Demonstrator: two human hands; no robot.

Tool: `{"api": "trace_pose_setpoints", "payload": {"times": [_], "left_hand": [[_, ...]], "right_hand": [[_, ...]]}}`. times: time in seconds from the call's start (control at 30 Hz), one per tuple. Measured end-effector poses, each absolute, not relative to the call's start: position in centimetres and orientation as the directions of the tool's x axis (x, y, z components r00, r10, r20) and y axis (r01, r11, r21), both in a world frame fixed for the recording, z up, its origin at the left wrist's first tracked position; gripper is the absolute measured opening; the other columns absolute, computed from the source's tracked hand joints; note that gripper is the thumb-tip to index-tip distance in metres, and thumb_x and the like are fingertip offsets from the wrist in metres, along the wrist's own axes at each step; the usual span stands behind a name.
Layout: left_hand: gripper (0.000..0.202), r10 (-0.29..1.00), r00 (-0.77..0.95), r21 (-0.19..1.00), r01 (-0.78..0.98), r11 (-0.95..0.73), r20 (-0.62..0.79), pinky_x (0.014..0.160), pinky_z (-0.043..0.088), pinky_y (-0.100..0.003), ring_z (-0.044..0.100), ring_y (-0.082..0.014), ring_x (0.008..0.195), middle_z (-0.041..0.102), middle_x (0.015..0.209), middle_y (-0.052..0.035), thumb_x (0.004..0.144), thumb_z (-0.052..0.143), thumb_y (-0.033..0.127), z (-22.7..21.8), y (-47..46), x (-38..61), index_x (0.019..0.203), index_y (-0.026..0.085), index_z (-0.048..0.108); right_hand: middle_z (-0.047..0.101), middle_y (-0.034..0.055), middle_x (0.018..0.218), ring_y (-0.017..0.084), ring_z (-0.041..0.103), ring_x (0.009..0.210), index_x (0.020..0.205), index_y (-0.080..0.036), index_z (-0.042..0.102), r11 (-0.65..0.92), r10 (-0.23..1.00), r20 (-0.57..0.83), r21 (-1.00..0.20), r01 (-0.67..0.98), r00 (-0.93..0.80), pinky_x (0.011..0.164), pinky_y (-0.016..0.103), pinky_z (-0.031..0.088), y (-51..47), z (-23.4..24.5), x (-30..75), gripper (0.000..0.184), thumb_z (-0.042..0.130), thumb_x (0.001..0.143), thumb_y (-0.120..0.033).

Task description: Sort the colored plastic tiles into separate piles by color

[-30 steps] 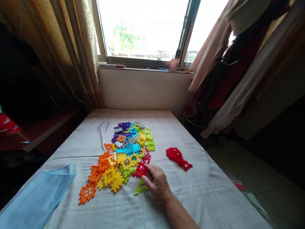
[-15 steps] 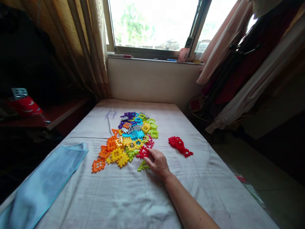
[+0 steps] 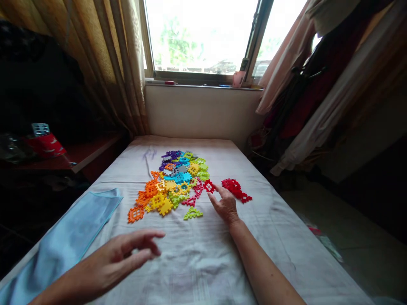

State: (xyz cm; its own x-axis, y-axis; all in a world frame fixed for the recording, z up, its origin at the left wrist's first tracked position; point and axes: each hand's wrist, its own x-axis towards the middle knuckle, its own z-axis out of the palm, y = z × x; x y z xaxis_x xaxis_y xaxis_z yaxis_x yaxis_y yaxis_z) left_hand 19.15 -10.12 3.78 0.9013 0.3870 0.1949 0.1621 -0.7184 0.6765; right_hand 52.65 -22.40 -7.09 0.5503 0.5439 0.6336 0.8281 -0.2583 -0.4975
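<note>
Right hand [image 3: 226,206] lies just beside a red tile [image 3: 209,186]

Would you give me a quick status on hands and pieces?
Left hand open, hovering, empty. Right hand flat, fingertips at red square piece, between mixed pile and red pile. Green triangle lies apart.

The right hand [image 3: 225,205] lies flat on the white-sheeted bed [image 3: 197,262], fingers spread, fingertips just beside a red square tile [image 3: 209,185]. This tile sits between a mixed heap of coloured tiles [image 3: 173,182] and a small cluster of red tiles [image 3: 235,188]. A green triangle tile [image 3: 193,213] lies alone near the wrist. The left hand [image 3: 117,258] hovers with loose fingers, holding nothing, near a blue cloth [image 3: 73,228].
</note>
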Motion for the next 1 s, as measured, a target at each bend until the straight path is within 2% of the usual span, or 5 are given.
{"api": "trace_pose_setpoints", "payload": {"times": [0.1, 0.27, 0.43, 0.7, 1.0], "left_hand": [[0.036, 0.349, 0.913, 0.708, 0.101, -0.699, 0.214, 0.083, 0.057, -0.032, 0.069, -0.0196, 0.096, 0.074, 0.105, -0.0048, 0.095, 0.044, 0.043, 1.7, -7.9, 27.8, 0.12, 0.026, 0.064], [0.036, 0.376, 0.817, 0.349, 0.232, -0.908, 0.437, 0.111, 0.033, -0.059, 0.056, -0.0303, 0.125, 0.067, 0.127, -0.009, 0.091, 0.051, 0.039, -4.1, -6.4, 35.2, 0.12, 0.024, 0.065], [0.034, 0.307, 0.849, 0.184, 0.25, -0.95, 0.429, 0.113, 0.025, -0.064, 0.05, -0.0321, 0.131, 0.064, 0.131, -0.0075, 0.091, 0.052, 0.036, -7.1, -6.7, 34.6, 0.121, 0.026, 0.065], [0.032, 0.328, 0.846, 0.129, 0.302, -0.944, 0.42, 0.11, 0.033, -0.058, 0.048, -0.0315, 0.132, 0.062, 0.134, -0.0066, 0.092, 0.049, 0.033, -7.6, -7.0, 34.6, 0.12, 0.027, 0.066], [0.032, 0.286, 0.842, 0.092, 0.275, -0.957, 0.458, 0.109, 0.036, -0.057, 0.05, -0.0319, 0.13, 0.063, 0.132, -0.0073, 0.091, 0.047, 0.027, -8.3, -6.5, 34.6, 0.116, 0.024, 0.066]], "right_hand": [[0.071, 0.0148, 0.109, 0.026, 0.064, 0.098, 0.115, -0.013, 0.068, -0.476, 0.432, 0.625, -0.455, 0.753, 0.651, 0.091, 0.039, 0.047, -24.1, -7.2, 55.2, 0.041, 0.052, 0.089, -0.041], [0.069, 0.0166, 0.111, 0.027, 0.06, 0.098, 0.115, -0.013, 0.067, -0.659, 0.327, 0.593, -0.416, 0.627, 0.736, 0.088, 0.041, 0.044, -26.4, -8.6, 57.9, 0.041, 0.048, 0.091, -0.04], [0.063, 0.0168, 0.126, 0.03, 0.053, 0.114, 0.115, -0.015, 0.068, -0.679, 0.263, 0.642, -0.406, 0.611, 0.72, 0.096, 0.047, 0.04, -26.3, -8.7, 57.9, 0.04, 0.047, 0.092, -0.04], [0.067, 0.0092, 0.12, 0.023, 0.059, 0.11, 0.114, -0.022, 0.068, -0.361, 0.726, 0.462, -0.374, 0.854, 0.509, 0.097, 0.037, 0.044, -20.5, -6.8, 52.7, 0.03, 0.056, 0.086, -0.026], [0.061, 0.0081, 0.13, 0.025, 0.053, 0.119, 0.12, -0.025, 0.064, -0.368, 0.814, 0.338, -0.329, 0.87, 0.472, 0.101, 0.041, 0.04, -18.3, -7.1, 51.8, 0.04, 0.064, 0.084, -0.041]]}}
